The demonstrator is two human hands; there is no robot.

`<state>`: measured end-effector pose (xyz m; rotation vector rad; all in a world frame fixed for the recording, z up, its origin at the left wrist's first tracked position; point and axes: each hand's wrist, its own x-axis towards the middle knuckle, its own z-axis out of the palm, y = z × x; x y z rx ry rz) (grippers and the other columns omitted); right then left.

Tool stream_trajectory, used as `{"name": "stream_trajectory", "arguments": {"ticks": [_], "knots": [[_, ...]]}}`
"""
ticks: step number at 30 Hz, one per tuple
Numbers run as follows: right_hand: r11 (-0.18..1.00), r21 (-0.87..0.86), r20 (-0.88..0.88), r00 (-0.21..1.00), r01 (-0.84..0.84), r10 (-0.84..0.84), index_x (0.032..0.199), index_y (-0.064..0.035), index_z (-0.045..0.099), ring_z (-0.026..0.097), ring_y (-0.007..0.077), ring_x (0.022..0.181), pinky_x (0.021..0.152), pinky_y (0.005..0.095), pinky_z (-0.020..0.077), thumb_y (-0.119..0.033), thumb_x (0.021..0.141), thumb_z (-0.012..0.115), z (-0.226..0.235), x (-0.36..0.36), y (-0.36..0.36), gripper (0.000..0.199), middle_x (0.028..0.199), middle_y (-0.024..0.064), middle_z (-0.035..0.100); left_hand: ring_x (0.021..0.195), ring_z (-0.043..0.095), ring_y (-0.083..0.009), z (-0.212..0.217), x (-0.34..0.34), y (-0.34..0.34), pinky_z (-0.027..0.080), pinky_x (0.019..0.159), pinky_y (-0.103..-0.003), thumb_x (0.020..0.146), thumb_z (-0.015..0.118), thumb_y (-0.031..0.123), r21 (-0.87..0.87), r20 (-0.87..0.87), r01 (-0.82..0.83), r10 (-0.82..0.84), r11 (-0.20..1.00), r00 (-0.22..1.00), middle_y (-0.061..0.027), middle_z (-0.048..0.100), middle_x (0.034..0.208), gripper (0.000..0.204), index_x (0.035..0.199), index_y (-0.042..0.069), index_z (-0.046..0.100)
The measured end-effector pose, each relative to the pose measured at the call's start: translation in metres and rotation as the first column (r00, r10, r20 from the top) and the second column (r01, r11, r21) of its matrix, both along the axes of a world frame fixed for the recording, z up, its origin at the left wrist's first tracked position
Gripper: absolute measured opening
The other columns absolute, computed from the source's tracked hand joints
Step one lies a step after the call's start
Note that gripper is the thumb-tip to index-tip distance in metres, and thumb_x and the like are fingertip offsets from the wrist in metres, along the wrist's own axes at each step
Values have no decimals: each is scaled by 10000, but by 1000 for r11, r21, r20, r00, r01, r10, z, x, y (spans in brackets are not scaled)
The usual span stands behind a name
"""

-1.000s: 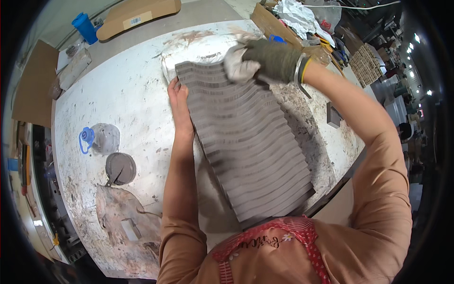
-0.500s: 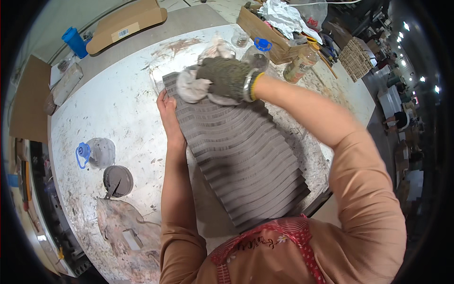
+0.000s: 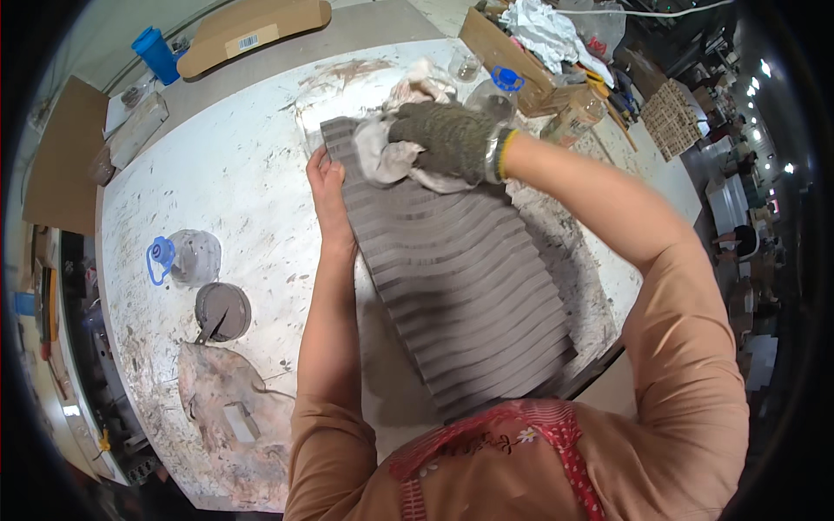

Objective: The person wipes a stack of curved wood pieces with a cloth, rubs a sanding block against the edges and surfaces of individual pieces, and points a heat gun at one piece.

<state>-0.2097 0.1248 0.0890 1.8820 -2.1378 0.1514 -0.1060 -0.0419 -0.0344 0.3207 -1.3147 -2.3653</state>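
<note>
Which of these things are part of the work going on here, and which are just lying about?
In the work:
grey ridged panel, left fingers at its edge
white cloth, under the gloved right fingers

Apparently just lying about:
blue cup
brown cardboard
woven container

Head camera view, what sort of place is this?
Probably a craft workshop: there's a stained white worktable, a ridged grey panel, and a gloved right hand holding a cloth against the panel.
</note>
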Motion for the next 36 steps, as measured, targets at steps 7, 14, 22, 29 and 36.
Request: {"name": "stream_trajectory", "arguments": {"ticks": [7,14,22,29,36], "knots": [[909,394,223,945,137,-239,926,-74,648,654,212,794,759,307,517,-124,795,564,73,-18,-26,163,895,112,676,1200,454,-255,7,-5,12,377,1015,-357,917,478,280,78,-9,16,-15,997,1000,-176,402,1362,594,1409,9,283],[984,2,-86,981,-177,176,942,-82,620,571,296,1065,1055,469,334,-206,752,638,-8,19,14,227,999,121,629,1128,530,-251,-46,-30,-10,472,929,-398,952,479,311,-61,-73,-10,6,998,997,-173,508,1242,591,1406,11,247],[899,411,247,932,148,-266,1058,-32,626,601,296,1047,919,382,475,-178,784,649,44,41,-4,312,1088,165,623,1094,535,-242,-1,-7,0,475,906,-339,925,494,287,57,7,-6,5,998,1000,-162,488,1255,591,1400,25,260],[975,-148,-17,985,168,-172,1189,-48,567,558,235,1143,982,357,418,-218,845,544,-11,77,-12,384,1199,164,591,1102,541,-261,-72,-15,-81,493,901,-394,936,423,235,-131,-101,105,-118,986,988,-192,464,1276,552,1422,66,223],[655,668,116,820,353,-561,635,-90,607,623,194,714,631,352,464,-103,726,600,56,-12,84,92,754,37,634,1122,523,-297,16,5,6,478,905,-406,895,413,339,0,80,38,-37,999,996,-206,450,1279,648,1432,52,190]]}}
